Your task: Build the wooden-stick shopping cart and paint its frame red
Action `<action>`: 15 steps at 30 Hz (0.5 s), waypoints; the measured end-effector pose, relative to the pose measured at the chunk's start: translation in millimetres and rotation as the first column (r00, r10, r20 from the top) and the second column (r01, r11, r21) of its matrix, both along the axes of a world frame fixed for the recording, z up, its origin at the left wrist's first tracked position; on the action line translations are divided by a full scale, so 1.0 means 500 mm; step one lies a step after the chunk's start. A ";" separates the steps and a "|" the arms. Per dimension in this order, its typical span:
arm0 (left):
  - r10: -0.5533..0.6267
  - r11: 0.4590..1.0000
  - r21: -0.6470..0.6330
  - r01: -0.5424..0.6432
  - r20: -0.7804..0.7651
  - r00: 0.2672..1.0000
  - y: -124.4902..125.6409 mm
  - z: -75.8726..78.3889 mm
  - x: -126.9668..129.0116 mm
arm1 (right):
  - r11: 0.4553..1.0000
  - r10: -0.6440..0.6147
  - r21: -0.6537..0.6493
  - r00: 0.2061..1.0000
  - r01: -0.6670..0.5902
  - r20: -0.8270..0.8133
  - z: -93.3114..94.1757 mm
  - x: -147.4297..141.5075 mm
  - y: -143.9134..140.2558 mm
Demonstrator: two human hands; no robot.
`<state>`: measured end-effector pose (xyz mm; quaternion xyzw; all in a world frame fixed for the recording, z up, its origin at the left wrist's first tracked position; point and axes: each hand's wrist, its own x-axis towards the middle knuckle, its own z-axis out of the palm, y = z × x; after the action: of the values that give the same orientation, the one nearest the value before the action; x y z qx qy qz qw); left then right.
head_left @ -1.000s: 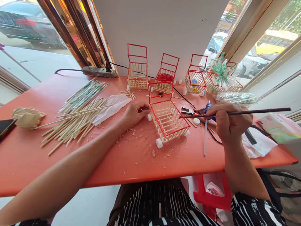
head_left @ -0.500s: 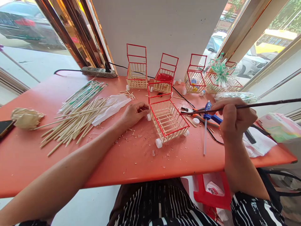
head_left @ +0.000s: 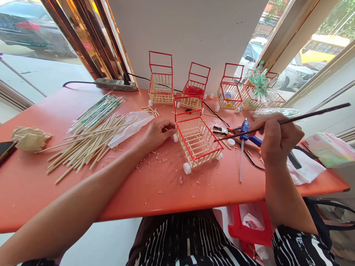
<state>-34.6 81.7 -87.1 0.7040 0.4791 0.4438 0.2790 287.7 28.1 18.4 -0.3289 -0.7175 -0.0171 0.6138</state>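
On the table [head_left: 166, 192], a stick cart [head_left: 197, 139] sits at centre. The left hand [head_left: 159, 133] rests curled against its rear wheel; the right hand [head_left: 277, 138] pinches a dark brush [head_left: 310, 115] aimed at its rim. Four more carts [head_left: 195, 87] line the wall.

Bare arms, striped clothes

Both forearms are uncovered; the garment [head_left: 194, 240] is black with thin, uneven white stripes across lap and sleeve.

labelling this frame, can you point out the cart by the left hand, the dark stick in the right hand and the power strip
cart [head_left: 197, 140]: head view, on its slatted floor.
dark stick [head_left: 313, 114]: head view, on its shaft beyond the right hand.
power strip [head_left: 116, 84]: head view, on its top face.
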 end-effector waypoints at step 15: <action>0.002 1.000 -0.002 -0.002 -0.022 1.000 -0.002 0.003 0.000 | 0.984 -0.026 -0.179 0.991 0.002 -0.131 0.016 -0.005 0.011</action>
<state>-34.5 80.7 -85.4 0.7080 0.4832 0.4358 0.2743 285.1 33.3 26.6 -0.3883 -0.6712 0.0650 0.6281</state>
